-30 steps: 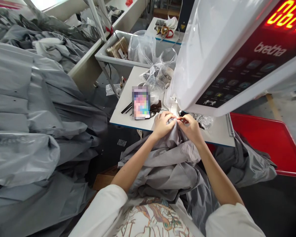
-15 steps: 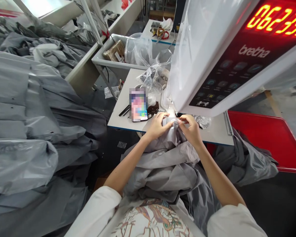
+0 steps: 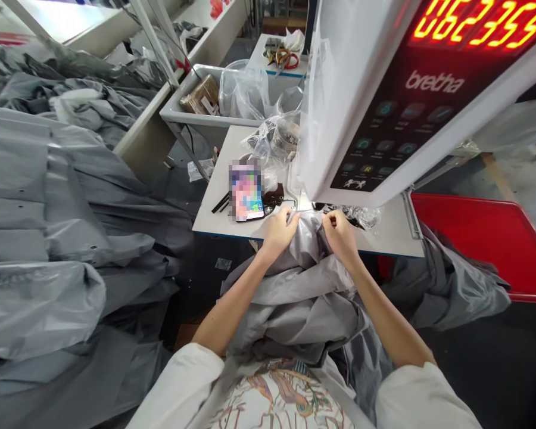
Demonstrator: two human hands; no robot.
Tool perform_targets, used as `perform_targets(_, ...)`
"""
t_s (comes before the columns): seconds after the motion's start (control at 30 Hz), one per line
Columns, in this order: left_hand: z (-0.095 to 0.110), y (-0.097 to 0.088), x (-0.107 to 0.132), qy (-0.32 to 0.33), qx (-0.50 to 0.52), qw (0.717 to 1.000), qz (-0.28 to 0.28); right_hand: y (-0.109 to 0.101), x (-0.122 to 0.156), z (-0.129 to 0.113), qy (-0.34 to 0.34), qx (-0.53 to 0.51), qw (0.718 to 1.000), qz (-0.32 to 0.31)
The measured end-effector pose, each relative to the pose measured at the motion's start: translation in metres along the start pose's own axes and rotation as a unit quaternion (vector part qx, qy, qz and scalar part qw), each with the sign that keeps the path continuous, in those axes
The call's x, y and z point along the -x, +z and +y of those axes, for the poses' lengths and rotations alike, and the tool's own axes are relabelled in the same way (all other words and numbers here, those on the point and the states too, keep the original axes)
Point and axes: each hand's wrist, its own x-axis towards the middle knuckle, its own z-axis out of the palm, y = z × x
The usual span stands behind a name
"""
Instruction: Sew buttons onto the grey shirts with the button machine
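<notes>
A large piece of grey fabric point(image 3: 301, 298) lies bunched over my lap and rises to the table's front edge. My left hand point(image 3: 280, 231) pinches its upper edge on the left. On the right, my right hand point(image 3: 340, 232) grips the same edge between thumb and fingers. The stretch of cloth between the two hands is pulled fairly straight. Just beyond it stands a white machine point(image 3: 361, 107) with a red lit number display and the word "bretha". The machine's head hides its working point.
A phone point(image 3: 246, 193) lies on the white table point(image 3: 209, 208), left of my hands. Clear plastic bags point(image 3: 272, 140) sit behind it. A grey bin point(image 3: 172, 110) stands further back. Grey fabric is heaped at left point(image 3: 18, 208); a red tray point(image 3: 473, 238) is at right.
My hands have drawn back slightly from the machine and moved apart, with the fabric edge now stretched between them. The last digit on the display has changed. The view has shifted a little.
</notes>
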Motion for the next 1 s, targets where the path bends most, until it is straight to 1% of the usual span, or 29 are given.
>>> perform_targets(0.1, 0.001, 0.003, -0.001, -0.011, -0.003, 1.000, 0.006, 0.005, 0.000, -0.003, 0.024, -0.010, 1.000, 0.013)
perform_targets(0.17, 0.003, 0.005, -0.001, -0.015, 0.002, 1.000, 0.011, 0.010, 0.000, -0.003, 0.023, -0.018, 0.999, 0.018)
perform_targets(0.23, 0.005, 0.008, 0.000, -0.015, 0.012, 1.000, 0.022, 0.016, -0.001, -0.002, 0.000, -0.018, 1.000, 0.026)
perform_targets(0.37, 0.007, 0.016, 0.003, -0.023, 0.001, 0.998, 0.050, 0.024, -0.004, 0.004, -0.075, -0.002, 0.996, 0.056)
perform_targets(0.43, 0.006, 0.018, 0.003, -0.011, -0.015, 0.998, 0.052, 0.026, -0.006, 0.006, -0.103, 0.015, 0.993, 0.062)
perform_targets(0.5, 0.003, 0.019, 0.003, 0.016, -0.027, 0.998, 0.053, 0.026, -0.008, 0.008, -0.118, 0.041, 0.990, 0.059)
perform_targets(0.6, -0.001, 0.019, 0.001, 0.057, -0.040, 0.996, 0.061, 0.025, -0.007, 0.010, -0.124, 0.085, 0.987, 0.049)
perform_targets(0.7, -0.003, 0.019, -0.002, 0.081, -0.061, 0.993, 0.062, 0.025, -0.004, 0.011, -0.126, 0.117, 0.984, 0.041)
perform_targets(0.87, -0.001, 0.018, -0.001, 0.083, -0.117, 0.988, 0.059, 0.027, -0.001, 0.013, -0.127, 0.146, 0.980, 0.044)
perform_targets(1.0, 0.000, 0.019, 0.005, 0.075, -0.121, 0.988, 0.052, 0.030, -0.005, 0.012, -0.125, 0.180, 0.974, 0.060)
